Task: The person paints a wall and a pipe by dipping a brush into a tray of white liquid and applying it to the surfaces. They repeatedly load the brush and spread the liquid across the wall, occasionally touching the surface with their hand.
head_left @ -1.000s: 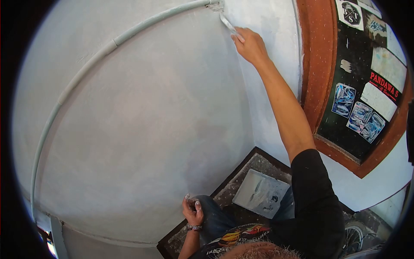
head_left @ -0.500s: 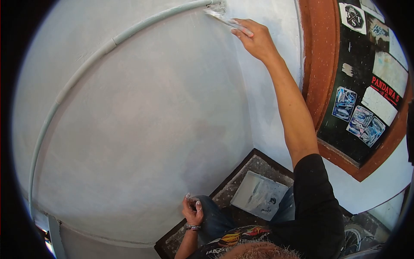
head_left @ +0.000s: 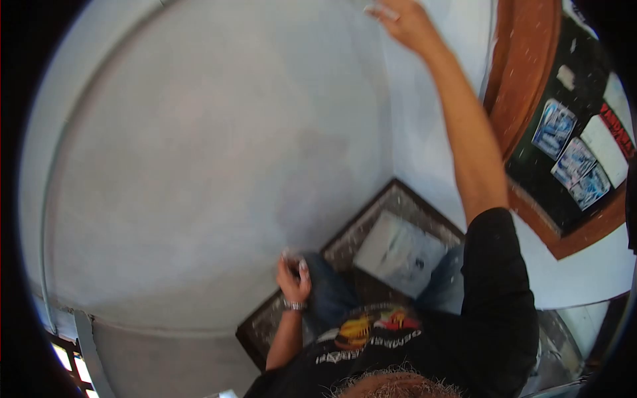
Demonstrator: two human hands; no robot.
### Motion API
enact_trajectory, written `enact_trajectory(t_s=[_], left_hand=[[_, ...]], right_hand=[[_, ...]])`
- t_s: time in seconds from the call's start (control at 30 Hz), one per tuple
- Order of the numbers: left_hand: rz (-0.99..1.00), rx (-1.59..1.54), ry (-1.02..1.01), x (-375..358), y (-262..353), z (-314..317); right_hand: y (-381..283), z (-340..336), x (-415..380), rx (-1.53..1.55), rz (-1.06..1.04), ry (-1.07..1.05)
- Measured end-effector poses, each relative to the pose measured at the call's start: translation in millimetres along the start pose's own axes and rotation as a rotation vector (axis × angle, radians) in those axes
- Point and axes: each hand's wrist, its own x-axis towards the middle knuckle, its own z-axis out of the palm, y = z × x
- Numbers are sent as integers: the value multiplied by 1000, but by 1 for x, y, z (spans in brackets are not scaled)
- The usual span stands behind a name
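Note:
At the top edge, my right hand (head_left: 408, 25) is raised near the wall corner, its fingers closed on a scraper; only a whitish bit of it shows at the fingers, and the blade is out of view. My left hand (head_left: 293, 282) hovers low by my left knee, fingers loosely curled and apart, whitish smears on the tips, nothing visible in it. The grey wall (head_left: 199, 166) is in front, with a pipe (head_left: 126, 38) curving along it. Between my legs lies a flat, smeared grey board (head_left: 398, 255).
A dark-edged speckled platform (head_left: 355, 229) is under the board and my legs. On the right stands a brown wooden frame (head_left: 524, 73) around a dark panel with stickers (head_left: 554, 129). A small window-like opening (head_left: 73, 361) shows at the lower left.
The view has tilted downward, so the wall, platform and left hand appear higher. My right hand has shifted up to the top edge, and the scraper's blade has left the view.

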Motion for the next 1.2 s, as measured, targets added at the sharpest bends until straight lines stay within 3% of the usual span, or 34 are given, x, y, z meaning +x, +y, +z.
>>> enact_trajectory(t_s=[0.07, 0.13, 0.2, 0.27, 0.3, 0.33, 0.4, 0.47, 0.53, 0.6, 0.67, 0.73, 0.83, 0.9, 0.93, 1.0, 1.03, 1.07, 1.1, 1.2], left_hand=[[9, 13, 0, -1, -7, -3], [-19, -4, -27, -3, -9, -2], [-54, -40, -95, -4, -2, -8], [-54, -61, -148, -6, -2, -11], [-62, -76, -152, -9, -1, -12], [-60, -95, -149, -11, 0, -13], [-34, -97, -150, -17, 1, -15], [-13, -58, -175, -20, 3, -20], [-5, 34, -236, -19, 9, -34], [373, 474, -320, 26, 29, -74], [699, 753, -104, 82, 42, -131], [803, 897, 147, 142, 81, -189], [1141, 1134, 414, 231, 143, -274], [1102, 1334, 503, 262, 180, -299], [1059, 1431, 592, 272, 199, -306], [984, 1489, 760, 285, 216, -295], [990, 1469, 778, 292, 222, -297], [974, 1421, 733, 295, 231, -298], [958, 1363, 671, 297, 237, -298], [898, 1465, 597, 309, 239, -315]], right_hand=[[-63, -52, -19, 191, 118, -148], [-73, -69, -77, 371, 418, -268], [-48, -74, -173, 335, 359, -359], [-73, -64, -265, 530, 787, -405], [-82, -61, -309, 528, 1005, -550], [-96, -57, -348, 433, 1021, -732], [-130, -31, -436, 424, 1099, -833], [-163, -16, -495, 231, 927, -1043], [-193, 2, -535, 109, 898, -1136], [-218, 11, -545, 61, 874, -1232], [-235, 17, -557, 7, 790, -1325], [-243, 23, -578, -45, 651, -1403], [-249, 26, -621, -135, 479, -1483], [-248, 28, -671, -105, 512, -1552], [-246, 40, -728, -156, 437, -1225], [-240, 28, -646, 112, 623, -1849], [-241, 21, -632, 160, 657, -1850], [-246, 19, -624, 140, 818, -1796], [-244, 18, -635, 187, 853, -1668], [-255, 16, -617, -36, 994, -1509]])
